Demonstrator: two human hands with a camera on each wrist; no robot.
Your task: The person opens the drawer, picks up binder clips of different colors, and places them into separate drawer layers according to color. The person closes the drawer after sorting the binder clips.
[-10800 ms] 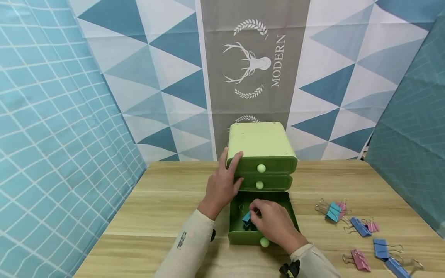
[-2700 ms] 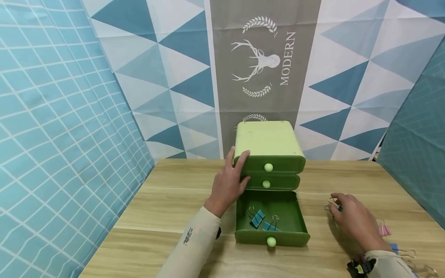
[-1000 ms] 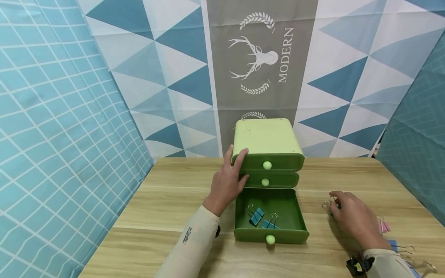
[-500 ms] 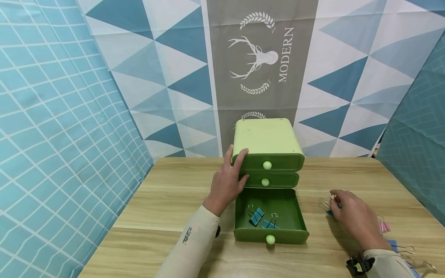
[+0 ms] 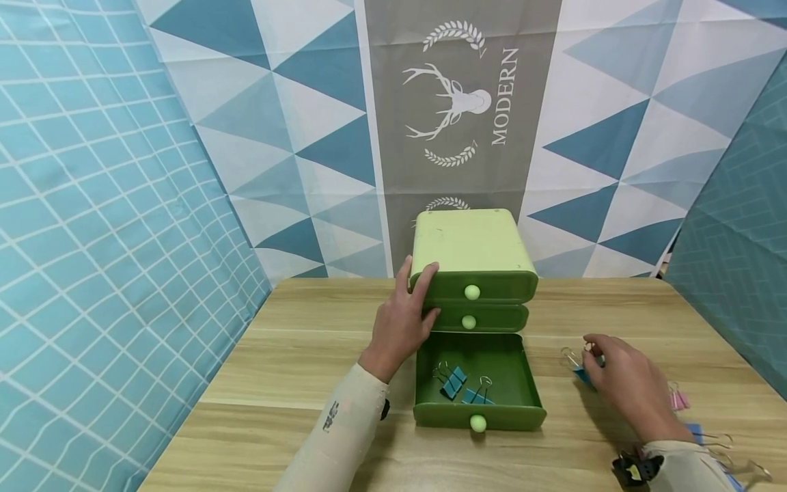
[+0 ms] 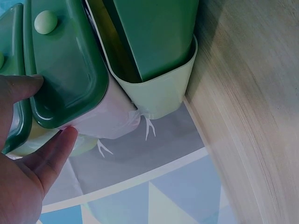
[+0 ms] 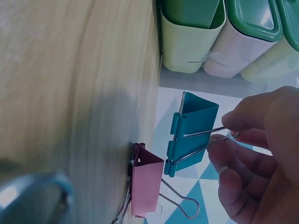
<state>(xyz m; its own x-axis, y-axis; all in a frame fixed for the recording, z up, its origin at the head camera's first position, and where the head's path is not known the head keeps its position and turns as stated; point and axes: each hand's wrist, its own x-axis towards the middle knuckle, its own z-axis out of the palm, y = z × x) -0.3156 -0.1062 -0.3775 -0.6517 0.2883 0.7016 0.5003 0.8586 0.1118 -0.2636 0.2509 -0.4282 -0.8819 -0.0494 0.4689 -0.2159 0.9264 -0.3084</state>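
My right hand [image 5: 630, 386] is at the right side of the table, pinching a wire handle of a teal binder clip [image 7: 194, 130] between thumb and fingers. In the head view the fingers partly cover this clip [image 5: 581, 374]. Close beside it, a pink binder clip [image 7: 148, 182] shows in the right wrist view. My left hand [image 5: 401, 328] rests on the left front corner of a green drawer cabinet [image 5: 470, 239], fingertips on its top and thumb at the drawer fronts. The bottom drawer [image 5: 510, 417] is pulled out, with two teal binder clips [image 5: 453, 383] inside.
Another pink clip [image 5: 678, 398] and blue binder clips [image 5: 695, 432] lie on the wooden table [image 5: 295, 369] at the right, partly behind the right arm. A patterned cloth [image 5: 320, 137] hangs behind the cabinet. The upper two drawers are closed.
The right hand has gone from inside the drawer to the clips at the right. Two clips now lie in the drawer. Lately the pinched teal clip has shifted slightly left; the left hand stays put.
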